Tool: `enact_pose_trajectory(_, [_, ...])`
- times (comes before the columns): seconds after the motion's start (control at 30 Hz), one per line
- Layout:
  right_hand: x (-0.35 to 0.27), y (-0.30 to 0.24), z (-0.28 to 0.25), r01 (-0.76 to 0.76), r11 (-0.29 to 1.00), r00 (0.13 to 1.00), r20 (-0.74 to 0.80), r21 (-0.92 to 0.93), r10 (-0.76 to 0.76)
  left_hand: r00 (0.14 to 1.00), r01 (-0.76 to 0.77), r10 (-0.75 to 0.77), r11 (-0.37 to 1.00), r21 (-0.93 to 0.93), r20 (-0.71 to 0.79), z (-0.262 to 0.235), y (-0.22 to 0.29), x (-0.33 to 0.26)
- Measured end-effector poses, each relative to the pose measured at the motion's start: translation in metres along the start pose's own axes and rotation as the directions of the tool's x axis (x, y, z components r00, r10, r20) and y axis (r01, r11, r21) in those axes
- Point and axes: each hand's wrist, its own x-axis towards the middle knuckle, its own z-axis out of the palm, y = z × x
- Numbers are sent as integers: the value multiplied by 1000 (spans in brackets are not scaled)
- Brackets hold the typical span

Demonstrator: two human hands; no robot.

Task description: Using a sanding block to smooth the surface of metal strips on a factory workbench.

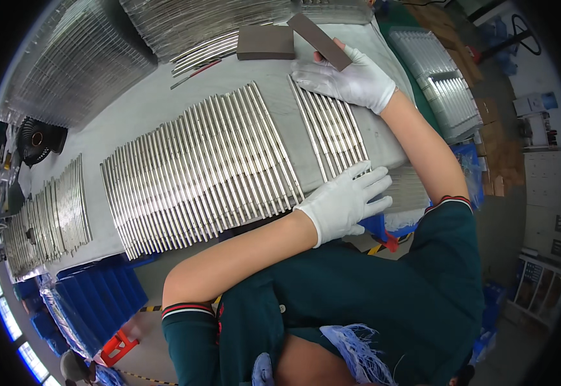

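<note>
My left hand [346, 198], in a white glove, rests with fingers spread on the near ends of a small group of shiny metal rods [328, 125] lying side by side on the grey table [158, 106]. My right hand [351, 78], also gloved, presses on the far ends of the same rods and grips a flat brown sanding block [319, 40] between thumb and fingers. To the left lies a much wider row of metal rods [196, 170], apart from the small group by a bare strip.
A second brown block [265, 42] sits at the table's far side beside more rods [203, 50]. Another rod batch [55, 212] lies at the left. Stacked rod bundles [68, 58] line the back; a tray of rods [438, 80] stands right. Blue bins [97, 302] sit below.
</note>
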Motion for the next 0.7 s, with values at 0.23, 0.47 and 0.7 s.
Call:
enact_pose_trajectory(0.23, [34, 24, 1, -62, 997, 998, 21, 35, 61, 995, 95, -96, 994, -58, -18, -11, 7, -37])
enact_pose_trajectory(0.47, [69, 51, 27, -4, 982, 987, 157, -186, 34, 926, 366, -366, 930, -18, -93, -42, 14, -93])
enact_pose_trajectory(0.7, [98, 88, 13, -138, 950, 986, 55, -281, 159, 776, 630, -623, 774, 68, -102, -45, 14, -145])
